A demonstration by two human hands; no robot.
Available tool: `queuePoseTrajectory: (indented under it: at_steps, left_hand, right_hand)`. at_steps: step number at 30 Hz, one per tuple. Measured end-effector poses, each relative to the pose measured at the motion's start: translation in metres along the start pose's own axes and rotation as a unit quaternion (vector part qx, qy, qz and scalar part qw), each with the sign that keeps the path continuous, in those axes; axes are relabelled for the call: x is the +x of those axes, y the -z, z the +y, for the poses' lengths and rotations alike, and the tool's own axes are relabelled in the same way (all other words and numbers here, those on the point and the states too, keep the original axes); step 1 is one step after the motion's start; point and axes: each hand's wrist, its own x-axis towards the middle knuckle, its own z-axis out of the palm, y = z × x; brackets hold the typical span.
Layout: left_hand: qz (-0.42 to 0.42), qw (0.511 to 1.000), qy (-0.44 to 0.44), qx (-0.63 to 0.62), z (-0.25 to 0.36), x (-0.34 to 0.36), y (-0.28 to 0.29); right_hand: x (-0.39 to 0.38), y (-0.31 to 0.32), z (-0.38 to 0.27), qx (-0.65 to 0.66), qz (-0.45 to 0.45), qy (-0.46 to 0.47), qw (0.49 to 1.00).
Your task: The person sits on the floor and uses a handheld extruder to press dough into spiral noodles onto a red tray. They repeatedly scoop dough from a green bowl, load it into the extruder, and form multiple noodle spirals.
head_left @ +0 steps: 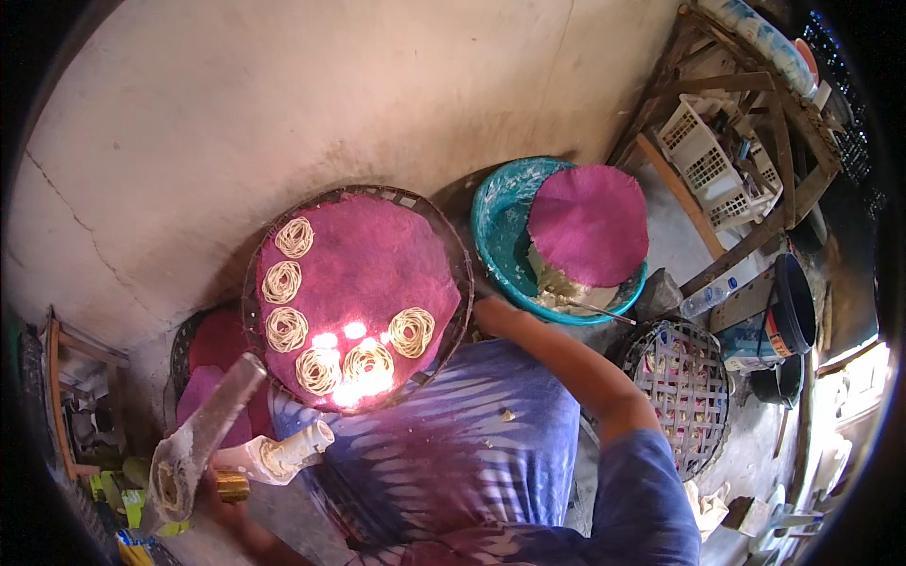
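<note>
Low at the left, my left hand (222, 509) grips a pale press tool (274, 460) with a long lever (208, 415) and a brass-coloured cylinder (232, 486); its fingers are mostly behind the tool. My right hand (493, 314) is at the right side of a round woven tray (462, 274), fingers hidden past the rim. The tray carries a pink cloth (368, 255) with several pale noodle coils (293, 237) around its edge, some in bright sunlight. Right of it is a teal basin (495, 222) with dough (562, 283), a metal utensil (604, 310) and a pink cloth (585, 222) over part.
A pale cracked wall (330, 85) stands behind. At right are a woven basket (675, 396), a wooden rack (698, 80) with a white crate (717, 160), a bottle (708, 294) and dark buckets (788, 302). At left are a wooden frame (58, 396) and reddish cloths (212, 344).
</note>
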Motion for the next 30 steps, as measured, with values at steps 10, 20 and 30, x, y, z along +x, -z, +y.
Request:
queuePoseTrajectory:
  at_steps: [10,20,30]
  left_hand:
    - [0.062,0.886,0.239,-0.394,0.060,0.049,-0.032]
    - [0.047,0.992,0.094,-0.074,0.046,0.045,-0.038]
    - [0.107,0.907,0.288,-0.286,0.050,0.050,-0.058]
  right_hand:
    - [0.067,-0.062,0.002,-0.117,-0.020,0.048,0.992]
    - [-0.158,0.019,-0.081,0.296,0.198,-0.027,0.934]
    - [-0.182,-0.011,-0.146,0.053,0.095,0.046,0.993]
